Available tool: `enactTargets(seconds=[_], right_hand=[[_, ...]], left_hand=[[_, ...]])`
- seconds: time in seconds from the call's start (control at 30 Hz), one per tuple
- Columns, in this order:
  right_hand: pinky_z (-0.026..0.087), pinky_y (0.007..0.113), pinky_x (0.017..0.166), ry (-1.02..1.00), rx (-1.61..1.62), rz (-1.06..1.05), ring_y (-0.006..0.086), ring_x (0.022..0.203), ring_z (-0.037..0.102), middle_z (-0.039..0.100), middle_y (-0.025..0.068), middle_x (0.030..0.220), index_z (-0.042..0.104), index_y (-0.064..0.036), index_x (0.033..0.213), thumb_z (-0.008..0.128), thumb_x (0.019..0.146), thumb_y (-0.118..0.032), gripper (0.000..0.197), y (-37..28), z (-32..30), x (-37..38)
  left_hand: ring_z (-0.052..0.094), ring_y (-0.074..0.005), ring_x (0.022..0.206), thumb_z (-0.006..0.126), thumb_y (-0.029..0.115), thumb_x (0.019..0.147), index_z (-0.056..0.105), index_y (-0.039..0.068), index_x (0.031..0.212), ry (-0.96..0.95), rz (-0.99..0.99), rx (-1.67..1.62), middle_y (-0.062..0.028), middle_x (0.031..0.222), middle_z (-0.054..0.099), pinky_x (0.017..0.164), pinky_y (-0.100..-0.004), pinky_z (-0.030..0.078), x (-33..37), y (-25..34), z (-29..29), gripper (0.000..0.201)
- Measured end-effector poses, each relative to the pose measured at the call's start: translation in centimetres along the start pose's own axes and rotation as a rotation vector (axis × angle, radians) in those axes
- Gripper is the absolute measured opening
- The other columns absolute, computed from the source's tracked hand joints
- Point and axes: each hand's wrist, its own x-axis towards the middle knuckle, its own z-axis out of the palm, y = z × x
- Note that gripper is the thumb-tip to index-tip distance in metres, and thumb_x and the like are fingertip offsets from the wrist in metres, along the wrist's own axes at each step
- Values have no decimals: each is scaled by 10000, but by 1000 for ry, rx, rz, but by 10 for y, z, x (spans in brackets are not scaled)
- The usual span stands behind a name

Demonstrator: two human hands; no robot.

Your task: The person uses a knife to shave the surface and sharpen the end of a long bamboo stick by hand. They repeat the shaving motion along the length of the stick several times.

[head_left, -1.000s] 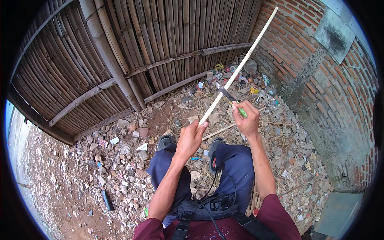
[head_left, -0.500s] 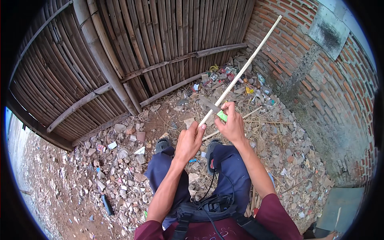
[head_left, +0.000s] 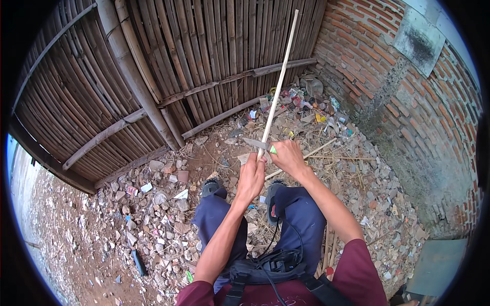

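A long, thin stick (head_left: 278, 84) of pale bamboo stands nearly upright in front of the person, leaning slightly to the right as it rises. It is straight, smooth and light cream in colour, much paler than the brown fence (head_left: 204, 66) behind it, and its top end reaches up near the far edge of the view. Its lower end is gripped in the left hand (head_left: 251, 176), whose fingers are closed around it just above the knees.

The right hand (head_left: 289, 157) is closed on a knife (head_left: 258, 144) with a green handle; only a small bit of the green shows past the fingers. The grey blade points left and lies across the stick, touching it just above the left hand. The two hands sit close together, almost touching.

The person sits with legs in dark blue trousers (head_left: 301, 219) and dark shoes (head_left: 212, 187) resting on ground strewn with broken stones and litter. A red brick wall (head_left: 408, 102) closes the right side, meeting the fence at the far corner, where scraps of rubbish (head_left: 306, 102) are piled.
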Motion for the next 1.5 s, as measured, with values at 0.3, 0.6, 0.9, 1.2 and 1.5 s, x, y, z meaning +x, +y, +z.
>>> enactTargets(seconds=[0.3,0.6,0.9,1.2,1.5], right_hand=[[575,541,667,41,-16,40,457,718,728,712,260,729,827,-62,949,686,923,-276,258,-8,11,39],[556,534,589,122,-19,102,427,642,729,704,255,687,838,-80,949,667,1005,-329,308,-6,27,54],[546,472,535,302,-105,204,337,554,715,703,222,635,822,6,931,657,913,-87,191,62,24,85],[576,454,557,248,14,363,336,591,733,722,219,667,821,17,977,697,928,-142,208,80,37,91],[579,446,561,293,-18,384,308,585,719,743,207,714,818,0,1087,631,876,-45,285,88,39,89]], left_hand=[[615,-318,615,477,217,1131,511,-22,1086,106,-64,3,-205,698,599,606,-504,449,11,8,3,245],[643,-461,598,459,183,1125,503,-32,1113,144,-20,77,-266,643,598,579,-558,436,19,-1,4,221],[613,-454,620,481,235,1125,532,-33,1049,44,-75,149,-279,683,585,628,-554,435,1,14,9,282],[623,-551,676,493,217,1133,502,-6,1018,65,-37,312,-310,696,609,603,-608,434,-3,9,15,251],[657,-563,673,495,219,1125,507,-8,1047,50,66,432,-325,665,633,587,-644,488,-4,0,14,240]])
